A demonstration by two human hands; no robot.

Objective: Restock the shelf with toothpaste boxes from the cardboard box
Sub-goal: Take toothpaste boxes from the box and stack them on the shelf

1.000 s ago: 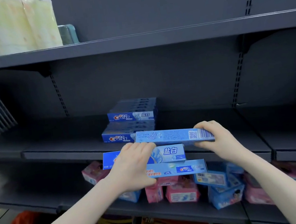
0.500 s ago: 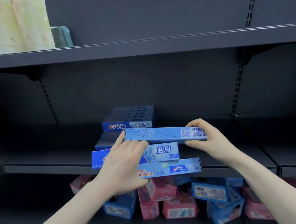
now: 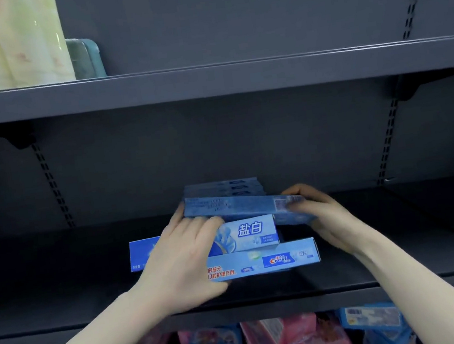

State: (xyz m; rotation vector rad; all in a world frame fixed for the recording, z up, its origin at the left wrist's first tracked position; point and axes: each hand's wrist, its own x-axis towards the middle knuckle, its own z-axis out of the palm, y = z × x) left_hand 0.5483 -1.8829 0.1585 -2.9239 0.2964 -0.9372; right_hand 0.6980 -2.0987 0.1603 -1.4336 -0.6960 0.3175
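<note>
Head cam is looking straight into a dark grey metal shop rack, with a slotted back panel and brackets under the upper shelf point(image 3: 236, 76). The middle shelf point(image 3: 64, 303) is where things are going on. Both hands are over it holding a loose bundle of blue toothpaste boxes. The left hand point(image 3: 183, 267) has its fingers curled over the front of the bundle, thumb underneath, covering the left part of the middle box point(image 3: 252, 232) and the bottom box point(image 3: 277, 259). The right hand point(image 3: 324, 216) grips the right end of the top box point(image 3: 242, 207), the one with the barcode, which sits a bit tilted.

Right behind the bundle there's a stack of toothpaste boxes point(image 3: 222, 188) already on the shelf, mostly hidden, so I can't count them. Can't tell if the bundle is resting on the shelf or held just above it either.

Up top left there are pale yellow wrapped packs point(image 3: 3, 42) cut off by the frame, with a teal thing point(image 3: 86, 59) beside them. Below, pink and blue packets point(image 3: 271, 342) on the lower shelf, blurry and half cut off. Something brownish at the far right edge is too blurred to make out.
</note>
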